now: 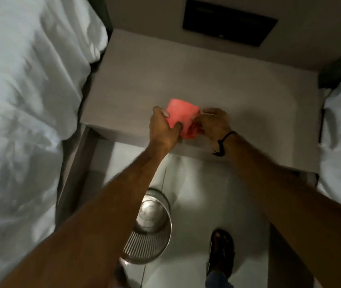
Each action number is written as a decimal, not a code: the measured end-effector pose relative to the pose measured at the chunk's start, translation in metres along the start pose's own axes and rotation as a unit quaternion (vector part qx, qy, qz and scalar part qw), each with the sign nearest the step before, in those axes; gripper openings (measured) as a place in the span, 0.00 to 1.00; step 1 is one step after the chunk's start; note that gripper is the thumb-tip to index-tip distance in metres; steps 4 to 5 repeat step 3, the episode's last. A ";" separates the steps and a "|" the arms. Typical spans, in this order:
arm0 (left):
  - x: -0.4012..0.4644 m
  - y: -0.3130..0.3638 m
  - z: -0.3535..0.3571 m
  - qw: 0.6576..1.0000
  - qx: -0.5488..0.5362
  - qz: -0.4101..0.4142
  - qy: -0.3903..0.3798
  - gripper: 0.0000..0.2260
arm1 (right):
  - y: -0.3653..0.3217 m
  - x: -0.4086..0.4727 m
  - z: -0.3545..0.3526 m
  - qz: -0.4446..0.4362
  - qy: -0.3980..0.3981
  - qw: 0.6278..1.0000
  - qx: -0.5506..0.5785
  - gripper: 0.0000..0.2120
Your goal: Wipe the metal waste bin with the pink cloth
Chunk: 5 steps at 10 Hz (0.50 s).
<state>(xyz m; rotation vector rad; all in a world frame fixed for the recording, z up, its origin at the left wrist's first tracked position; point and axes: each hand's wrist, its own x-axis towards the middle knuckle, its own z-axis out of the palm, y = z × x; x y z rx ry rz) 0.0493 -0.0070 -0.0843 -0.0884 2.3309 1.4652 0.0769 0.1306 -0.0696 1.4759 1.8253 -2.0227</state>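
Holding a folded pink cloth (pixel 181 118) above the front edge of a pale wood-grain nightstand (pixel 165 75), both hands work close together. Left hand (pixel 162 127) clamps the cloth's left side, thumb and fingers closed over it. Right hand (pixel 214 121), with a dark cord bracelet (pixel 222 143) at the wrist, pinches the cloth's right edge with curled fingertips. Round metal waste bin with slatted sides (pixel 152 227) stands upright on the light tiled floor (pixel 203 194) below the forearms, well apart from the cloth, partly hidden by the left arm. A foot in a dark sandal (pixel 220 252) stands just beside it. White bedding (pixel 20 100) lies on both sides.
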 end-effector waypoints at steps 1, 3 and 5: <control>0.022 -0.001 0.016 0.994 0.107 0.019 -0.019 0.15 | 0.003 0.027 -0.008 -0.053 0.029 0.996 -0.070 0.13; 0.017 0.002 -0.003 0.987 0.154 0.013 -0.037 0.11 | -0.006 0.025 -0.029 -0.111 0.080 0.978 -0.156 0.16; 0.017 0.002 -0.003 0.987 0.154 0.013 -0.037 0.11 | -0.006 0.025 -0.029 -0.111 0.080 0.978 -0.156 0.16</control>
